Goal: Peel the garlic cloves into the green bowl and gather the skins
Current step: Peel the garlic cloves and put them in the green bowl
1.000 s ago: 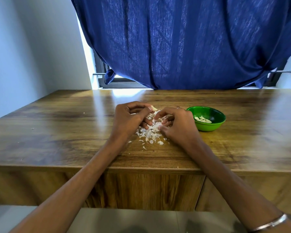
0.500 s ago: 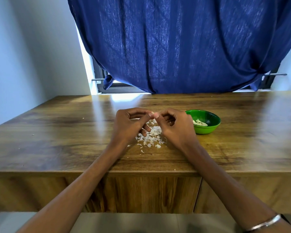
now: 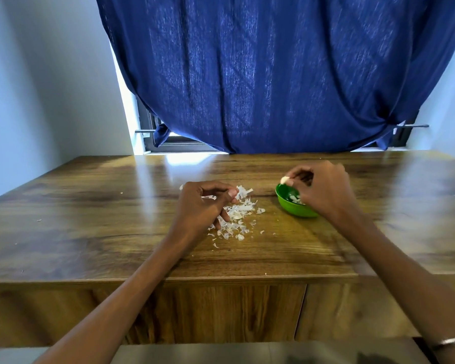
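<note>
- On the wooden table (image 3: 90,227), the left hand (image 3: 200,206) sits at about 9 o'clock from the skin pile, its fingers curled and its thumb and forefinger pinched on a pale scrap of garlic skin (image 3: 243,191) that pokes out toward 2 o'clock.
- The pile of garlic skins (image 3: 237,219) lies just beside and partly under that hand: thin, white, papery flakes scattered loosely, with a few stray chips trailing off toward 6 o'clock and 3 o'clock.
- The green bowl (image 3: 294,208) stands at 3 o'clock from the pile, near it but not touching. It is small, round, upright and glossy; several pale peeled cloves (image 3: 294,198) lie in its bottom, and the right hand covers part of its right rim.
- A peeled garlic clove (image 3: 285,179) is pinched in the fingertips of the right hand (image 3: 326,187), above the bowl's rim at roughly 11 o'clock of the bowl. It is small, creamy white and smooth; it is slightly blurred, and its long axis seems to run from 8 o'clock to 2 o'clock, though which end is the tip cannot be told.
- The right hand is blurred, its other fingers bent down over the bowl.
- A metal bangle (image 3: 449,342) rings the right wrist at the lower right edge.
</note>
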`<state>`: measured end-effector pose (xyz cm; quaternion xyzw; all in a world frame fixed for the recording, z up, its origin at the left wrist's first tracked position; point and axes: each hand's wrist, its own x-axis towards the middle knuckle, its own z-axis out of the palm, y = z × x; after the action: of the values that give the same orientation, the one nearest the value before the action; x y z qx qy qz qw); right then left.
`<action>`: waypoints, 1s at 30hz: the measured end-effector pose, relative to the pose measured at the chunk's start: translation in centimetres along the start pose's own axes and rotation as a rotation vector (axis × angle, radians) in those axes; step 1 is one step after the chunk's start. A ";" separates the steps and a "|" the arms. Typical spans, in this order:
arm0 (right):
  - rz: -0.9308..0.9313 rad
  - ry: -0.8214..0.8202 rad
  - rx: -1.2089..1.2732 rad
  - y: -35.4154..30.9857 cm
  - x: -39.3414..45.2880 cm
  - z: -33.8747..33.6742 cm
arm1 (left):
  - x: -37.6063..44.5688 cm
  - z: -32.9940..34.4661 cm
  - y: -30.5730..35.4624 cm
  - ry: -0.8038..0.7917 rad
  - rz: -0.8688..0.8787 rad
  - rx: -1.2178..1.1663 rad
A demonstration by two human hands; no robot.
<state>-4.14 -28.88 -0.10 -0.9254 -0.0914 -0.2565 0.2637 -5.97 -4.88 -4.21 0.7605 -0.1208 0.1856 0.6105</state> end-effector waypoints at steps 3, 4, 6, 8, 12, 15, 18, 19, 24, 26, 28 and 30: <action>0.029 -0.061 -0.106 1.5 0.7 -1.5 | -0.1 0.1 0.2 -0.027 0.002 0.041; 0.033 -0.086 -0.119 1.8 0.8 -1.7 | -0.1 0.1 0.2 -0.028 0.003 0.050; 0.015 -0.102 -0.111 2.2 1.1 -1.9 | -0.1 0.0 0.2 -0.013 -0.003 0.060; -0.014 -0.087 -0.078 2.0 1.2 -1.7 | 0.0 0.0 0.0 0.011 0.020 0.088; -0.048 -0.138 0.056 -0.5 1.4 0.1 | 0.1 0.0 -0.9 0.087 0.173 0.203; -0.092 -0.241 0.072 -2.8 1.5 2.1 | 0.3 -0.5 -1.4 0.164 0.317 0.389; -0.118 -0.317 0.065 -4.4 1.9 4.1 | 0.5 -1.2 -1.7 0.215 0.342 0.524; -0.118 -0.321 0.052 -4.7 2.0 4.6 | 0.6 -1.3 -1.8 0.231 0.334 0.533; -0.091 -0.290 0.018 -5.0 1.8 6.1 | 0.8 -1.7 -1.9 0.278 0.318 0.511; -0.108 -0.333 0.034 -4.9 1.6 6.2 | 0.8 -1.5 -1.8 0.321 0.342 0.530; -0.100 -0.357 0.056 -4.8 1.8 6.5 | 1.0 -1.6 -1.7 0.411 0.342 0.562; -0.063 -0.313 0.065 -4.8 2.3 7.0 | 1.5 -2.3 -1.9 0.496 0.300 0.556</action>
<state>-0.66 -21.03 -1.87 -0.9416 -0.1685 -0.1143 0.2681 -4.13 -2.11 -4.82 0.8027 -0.0247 0.4763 0.3581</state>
